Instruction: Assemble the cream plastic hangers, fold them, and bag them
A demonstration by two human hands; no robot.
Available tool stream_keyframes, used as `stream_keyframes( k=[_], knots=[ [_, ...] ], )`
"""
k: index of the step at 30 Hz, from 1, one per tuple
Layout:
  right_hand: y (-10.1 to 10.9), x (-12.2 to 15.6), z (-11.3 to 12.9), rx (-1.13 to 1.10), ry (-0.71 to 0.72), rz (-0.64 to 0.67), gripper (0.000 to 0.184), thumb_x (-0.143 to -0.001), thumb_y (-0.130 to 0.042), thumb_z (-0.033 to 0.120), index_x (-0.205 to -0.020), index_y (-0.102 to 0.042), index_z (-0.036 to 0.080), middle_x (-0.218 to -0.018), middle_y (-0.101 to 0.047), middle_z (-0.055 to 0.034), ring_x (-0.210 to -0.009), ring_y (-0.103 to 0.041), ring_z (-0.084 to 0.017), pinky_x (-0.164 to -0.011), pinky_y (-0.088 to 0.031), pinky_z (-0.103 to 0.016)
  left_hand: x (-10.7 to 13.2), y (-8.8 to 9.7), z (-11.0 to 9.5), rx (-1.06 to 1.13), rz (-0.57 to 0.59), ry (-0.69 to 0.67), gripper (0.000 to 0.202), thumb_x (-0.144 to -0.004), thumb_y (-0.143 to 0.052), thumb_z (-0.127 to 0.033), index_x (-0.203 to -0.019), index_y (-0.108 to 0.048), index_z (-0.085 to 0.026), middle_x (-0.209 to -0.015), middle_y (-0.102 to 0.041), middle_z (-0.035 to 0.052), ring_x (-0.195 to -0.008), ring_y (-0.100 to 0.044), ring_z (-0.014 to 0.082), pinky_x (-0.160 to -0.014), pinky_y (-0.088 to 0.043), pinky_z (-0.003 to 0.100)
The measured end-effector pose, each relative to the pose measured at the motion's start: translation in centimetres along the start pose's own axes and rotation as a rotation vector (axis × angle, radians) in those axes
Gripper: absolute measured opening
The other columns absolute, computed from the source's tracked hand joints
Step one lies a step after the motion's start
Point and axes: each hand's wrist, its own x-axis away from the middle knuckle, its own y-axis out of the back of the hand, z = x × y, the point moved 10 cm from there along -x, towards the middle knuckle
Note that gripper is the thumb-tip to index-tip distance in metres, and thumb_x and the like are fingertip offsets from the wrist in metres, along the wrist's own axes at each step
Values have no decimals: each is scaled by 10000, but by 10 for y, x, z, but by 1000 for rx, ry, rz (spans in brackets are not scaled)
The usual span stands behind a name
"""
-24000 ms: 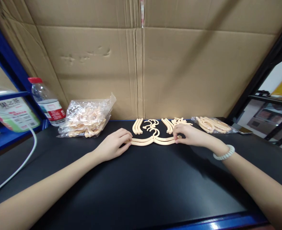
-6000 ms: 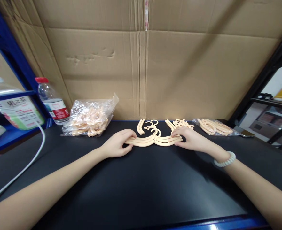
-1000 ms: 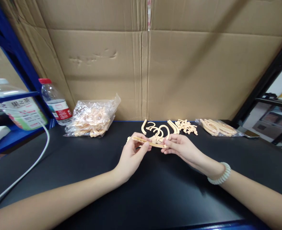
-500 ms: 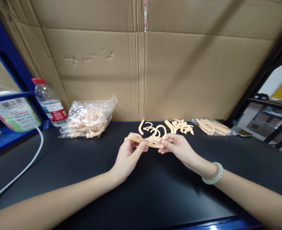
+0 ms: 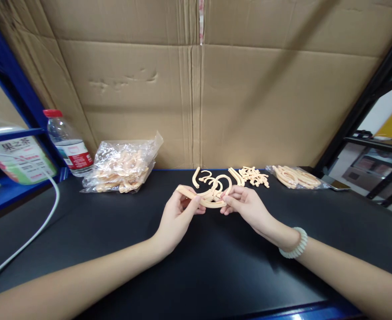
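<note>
Both my hands hold a small stack of cream plastic hangers (image 5: 205,200) just above the black table (image 5: 196,262). My left hand (image 5: 178,216) pinches the stack's left arm between thumb and fingers. My right hand (image 5: 246,205), with a white bead bracelet on the wrist, grips the right end near the hooks. Behind the stack lie loose hanger parts (image 5: 204,176) and a little heap of small clips (image 5: 256,175).
A clear bag of cream parts (image 5: 121,163) lies at the back left, beside a water bottle (image 5: 67,143). Another bag of curved pieces (image 5: 294,176) lies at the back right. A white cable (image 5: 32,231) crosses the left side. Cardboard (image 5: 196,89) walls the back.
Six seconds ago the hangers lay flat on the table under both hands; now they are lifted and held together. In the last half second the stack has tilted slightly.
</note>
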Motion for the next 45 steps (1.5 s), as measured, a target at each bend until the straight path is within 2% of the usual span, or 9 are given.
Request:
stream_keyframes(
  k=[4, 12, 16, 22, 25, 28, 33, 38, 45],
  knots=[
    [1, 1, 2, 38, 14, 7, 383, -700, -773, 520, -734, -603, 178, -741, -647, -28, -655, -616, -148, -582, -531, -269, 0, 3, 0, 3, -31, 14, 287, -785, -700, -391, -784, -514, -173, -833, -546, -27, -680, -646, 116, -644, -590, 274],
    [-4, 0, 4, 130, 69, 79, 384, -794, -681, 552, -730, -646, 174, -613, -504, 19, -510, -430, -103, -468, -374, -245, -3, 5, 3, -75, -30, 12, 242, -824, -651, -385, -861, -523, -183, -779, -580, -22, -699, -618, 115, -617, -560, 227],
    [-14, 2, 5, 114, 91, 140, 371, -794, -691, 537, -740, -622, 177, -589, -505, 32, -488, -440, -99, -468, -375, -244, 3, -10, 19, -16, 41, 157, 342, -764, -718, -376, -951, -494, -197, -883, -631, 13, -850, -657, 170, -639, -580, 262],
    [-27, 3, 15, 127, 128, 248, 320, -829, -665, 485, -924, -681, 179, -756, -647, -22, -575, -554, -125, -527, -466, -254, 13, -29, 27, 83, 149, 278, 346, -695, -793, -297, -866, -518, -173, -802, -697, 26, -720, -674, 144, -690, -568, 278],
    [0, -9, 25, 277, 215, 198, 295, -889, -596, 413, -1058, -673, 184, -754, -660, -30, -644, -606, -156, -605, -504, -286, 11, -22, 28, 128, 86, 293, 338, -668, -815, -269, -812, -525, -170, -759, -689, 3, -697, -665, 126, -685, -567, 256],
    [46, -24, 43, 676, 432, 27, 213, -914, -553, 293, -1049, -686, 195, -831, -680, -62, -776, -625, -205, -722, -511, -354, 10, -19, 31, 138, 49, 315, 346, -664, -820, -251, -833, -530, -168, -744, -677, -16, -686, -664, 111, -696, -565, 238],
    [65, -44, 29, 1234, 607, 153, 222, -885, -542, 107, -983, -720, 196, -1003, -673, -98, -985, -561, -263, -882, -470, -438, 10, -19, 33, 110, 52, 323, 337, -687, -808, -257, -848, -527, -164, -749, -664, -19, -677, -660, 105, -696, -564, 234],
    [60, -55, 11, 1309, 589, 257, 214, -845, -587, 54, -918, -738, 186, -1040, -663, -104, -983, -566, -264, -865, -472, -424, 8, -19, 32, 104, 49, 296, 319, -704, -795, -270, -843, -526, -168, -768, -669, -8, -702, -658, 112, -723, -572, 259],
    [58, -55, 21, 1191, 605, 163, 176, -853, -557, 66, -819, -691, 175, -1044, -622, -112, -1008, -578, -248, -864, -486, -392, 10, -19, 30, 103, 48, 288, 328, -700, -794, -276, -848, -522, -167, -759, -658, -16, -688, -654, 107, -708, -565, 245]
  ],
)
